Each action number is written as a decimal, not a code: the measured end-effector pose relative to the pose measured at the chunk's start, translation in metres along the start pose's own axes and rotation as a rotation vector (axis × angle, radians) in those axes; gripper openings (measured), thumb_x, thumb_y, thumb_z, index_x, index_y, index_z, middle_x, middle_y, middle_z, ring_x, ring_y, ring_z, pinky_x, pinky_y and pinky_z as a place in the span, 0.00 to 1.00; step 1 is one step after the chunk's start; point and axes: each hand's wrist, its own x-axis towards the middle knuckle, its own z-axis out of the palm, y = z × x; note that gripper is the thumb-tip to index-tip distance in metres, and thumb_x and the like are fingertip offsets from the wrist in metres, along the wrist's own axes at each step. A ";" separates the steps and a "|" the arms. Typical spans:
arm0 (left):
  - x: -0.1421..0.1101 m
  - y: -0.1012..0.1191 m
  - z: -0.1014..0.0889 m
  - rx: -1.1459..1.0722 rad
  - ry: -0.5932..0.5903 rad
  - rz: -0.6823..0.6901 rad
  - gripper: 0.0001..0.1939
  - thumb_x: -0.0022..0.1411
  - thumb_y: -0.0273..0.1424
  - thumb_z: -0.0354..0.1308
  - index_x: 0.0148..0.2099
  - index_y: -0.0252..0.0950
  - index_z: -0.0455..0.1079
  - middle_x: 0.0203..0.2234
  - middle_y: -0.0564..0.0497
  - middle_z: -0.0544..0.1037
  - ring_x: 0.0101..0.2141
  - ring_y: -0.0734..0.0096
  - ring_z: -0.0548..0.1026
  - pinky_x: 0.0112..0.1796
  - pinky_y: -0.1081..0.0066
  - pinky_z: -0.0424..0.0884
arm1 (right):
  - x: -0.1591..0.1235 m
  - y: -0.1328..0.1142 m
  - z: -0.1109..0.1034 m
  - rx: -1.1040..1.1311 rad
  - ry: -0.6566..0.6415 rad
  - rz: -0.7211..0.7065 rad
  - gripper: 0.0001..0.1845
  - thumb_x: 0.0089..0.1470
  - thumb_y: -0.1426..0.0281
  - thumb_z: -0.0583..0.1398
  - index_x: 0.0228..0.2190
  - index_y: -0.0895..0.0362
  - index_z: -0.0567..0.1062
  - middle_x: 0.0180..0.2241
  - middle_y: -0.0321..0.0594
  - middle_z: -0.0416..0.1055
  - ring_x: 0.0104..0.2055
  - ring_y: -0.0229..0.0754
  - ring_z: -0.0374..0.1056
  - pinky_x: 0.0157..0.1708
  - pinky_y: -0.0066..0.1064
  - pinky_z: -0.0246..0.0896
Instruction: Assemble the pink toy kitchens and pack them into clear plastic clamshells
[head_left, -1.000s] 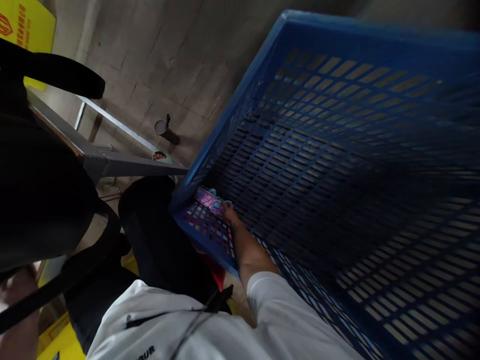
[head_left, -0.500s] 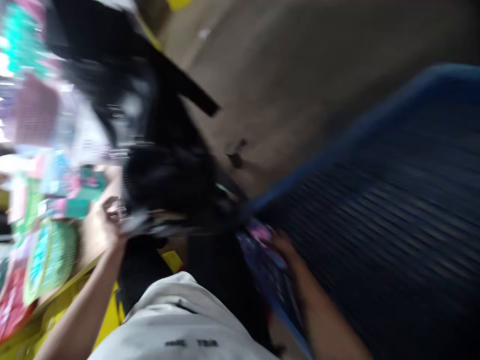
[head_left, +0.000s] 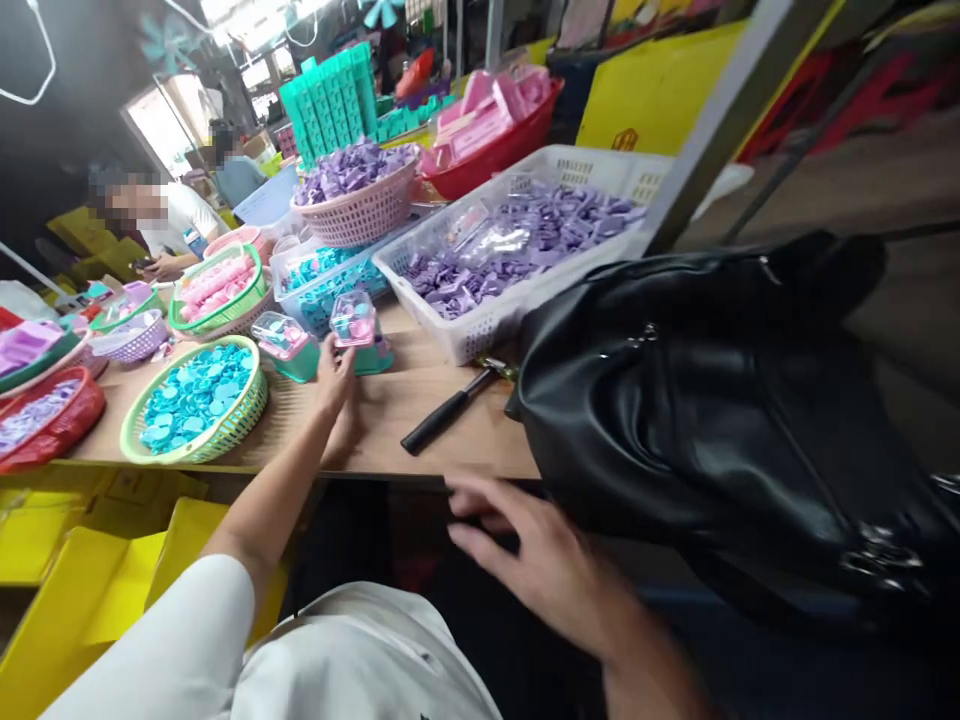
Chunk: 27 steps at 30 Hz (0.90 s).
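Work has shifted from the crate to the tabletop (head_left: 375, 432): the right hand (head_left: 536, 560), inside that blue crate with a pink toy a second ago, is up by the near edge, its grip loosely parted and seemingly empty. Handling now centres on the right box (head_left: 364, 332), left of the white basket (head_left: 480, 338). The left hand (head_left: 334, 385) touches its near left side; whether that grip is closed, I cannot tell.

Table (head_left: 382, 425) | 2 clear-topped boxes (head_left: 296, 357) | yellow-green basket (head_left: 241, 425) | white crate (head_left: 469, 337) | black-handled tool (head_left: 439, 420)
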 end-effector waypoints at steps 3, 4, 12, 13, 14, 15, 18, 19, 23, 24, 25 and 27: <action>-0.014 -0.008 0.003 -0.011 -0.142 0.066 0.26 0.63 0.33 0.55 0.62 0.36 0.61 0.56 0.39 0.71 0.53 0.58 0.73 0.52 0.58 0.71 | 0.105 -0.012 0.014 -0.207 0.304 -0.103 0.33 0.54 0.54 0.63 0.59 0.51 0.66 0.54 0.50 0.69 0.58 0.57 0.67 0.57 0.51 0.66; -0.021 -0.010 -0.001 0.049 -0.102 0.116 0.27 0.61 0.33 0.56 0.62 0.36 0.60 0.56 0.37 0.70 0.54 0.55 0.72 0.54 0.55 0.70 | 0.135 -0.012 0.019 -0.280 0.371 -0.118 0.40 0.51 0.53 0.65 0.61 0.53 0.63 0.57 0.54 0.66 0.61 0.60 0.63 0.59 0.55 0.62; 0.028 0.000 -0.086 0.570 0.301 0.367 0.32 0.60 0.31 0.56 0.65 0.29 0.58 0.64 0.32 0.60 0.65 0.50 0.56 0.65 0.51 0.51 | 0.265 -0.008 0.047 -0.676 0.418 -0.067 0.61 0.38 0.41 0.70 0.64 0.57 0.56 0.57 0.62 0.56 0.58 0.71 0.59 0.52 0.61 0.61; 0.041 0.002 -0.089 0.601 0.293 0.314 0.33 0.60 0.32 0.57 0.66 0.28 0.58 0.64 0.32 0.59 0.65 0.48 0.55 0.65 0.50 0.51 | 0.274 -0.006 0.046 -0.703 0.419 -0.067 0.61 0.36 0.39 0.69 0.62 0.60 0.59 0.57 0.63 0.55 0.58 0.72 0.57 0.52 0.62 0.61; 0.053 0.004 -0.089 0.633 0.266 0.249 0.33 0.61 0.33 0.57 0.66 0.28 0.57 0.64 0.32 0.60 0.65 0.46 0.55 0.65 0.48 0.51 | 0.283 -0.005 0.044 -0.734 0.403 -0.061 0.59 0.34 0.37 0.69 0.58 0.61 0.62 0.56 0.64 0.56 0.59 0.73 0.55 0.51 0.63 0.61; 0.062 0.006 -0.088 0.670 0.223 0.186 0.33 0.61 0.34 0.58 0.66 0.28 0.59 0.64 0.32 0.61 0.65 0.43 0.54 0.64 0.47 0.52 | 0.290 -0.004 0.041 -0.767 0.375 -0.047 0.57 0.33 0.36 0.69 0.54 0.62 0.65 0.56 0.64 0.56 0.59 0.73 0.54 0.52 0.64 0.60; 0.071 0.015 -0.079 0.784 0.056 0.105 0.26 0.63 0.36 0.59 0.60 0.30 0.67 0.61 0.34 0.66 0.63 0.39 0.57 0.60 0.45 0.57 | 0.302 -0.006 0.036 -0.832 0.280 0.011 0.55 0.30 0.39 0.71 0.50 0.63 0.67 0.55 0.65 0.57 0.59 0.73 0.54 0.53 0.63 0.60; 0.068 0.019 -0.077 0.817 0.011 0.122 0.23 0.64 0.37 0.58 0.58 0.32 0.69 0.59 0.35 0.68 0.61 0.39 0.60 0.58 0.45 0.59 | 0.302 -0.008 0.036 -0.824 0.250 0.024 0.56 0.30 0.40 0.72 0.52 0.64 0.66 0.55 0.65 0.58 0.59 0.73 0.56 0.54 0.62 0.60; 0.053 0.037 -0.074 0.911 -0.103 0.254 0.20 0.65 0.43 0.57 0.52 0.35 0.73 0.54 0.37 0.71 0.57 0.39 0.63 0.52 0.46 0.65 | 0.297 -0.008 0.033 -0.743 0.165 0.104 0.57 0.36 0.44 0.71 0.57 0.65 0.60 0.52 0.61 0.65 0.55 0.66 0.65 0.54 0.59 0.62; 0.053 0.041 -0.074 0.928 -0.126 0.277 0.21 0.64 0.45 0.58 0.52 0.35 0.74 0.53 0.37 0.72 0.57 0.39 0.63 0.51 0.46 0.66 | 0.296 -0.006 0.031 -0.742 0.149 0.124 0.56 0.38 0.45 0.71 0.57 0.65 0.59 0.51 0.60 0.66 0.54 0.65 0.67 0.53 0.58 0.63; 0.053 0.044 -0.074 0.941 -0.144 0.290 0.22 0.64 0.47 0.58 0.51 0.35 0.74 0.52 0.37 0.72 0.57 0.38 0.62 0.51 0.47 0.66 | 0.296 -0.004 0.028 -0.752 0.130 0.134 0.56 0.38 0.46 0.72 0.58 0.64 0.59 0.51 0.60 0.67 0.54 0.64 0.68 0.53 0.56 0.64; 0.059 0.046 -0.072 0.956 -0.163 0.291 0.24 0.62 0.50 0.59 0.48 0.35 0.75 0.52 0.36 0.71 0.56 0.37 0.62 0.50 0.46 0.66 | 0.296 -0.001 0.022 -0.785 0.086 0.113 0.57 0.35 0.50 0.74 0.59 0.63 0.59 0.53 0.60 0.68 0.55 0.64 0.68 0.53 0.55 0.65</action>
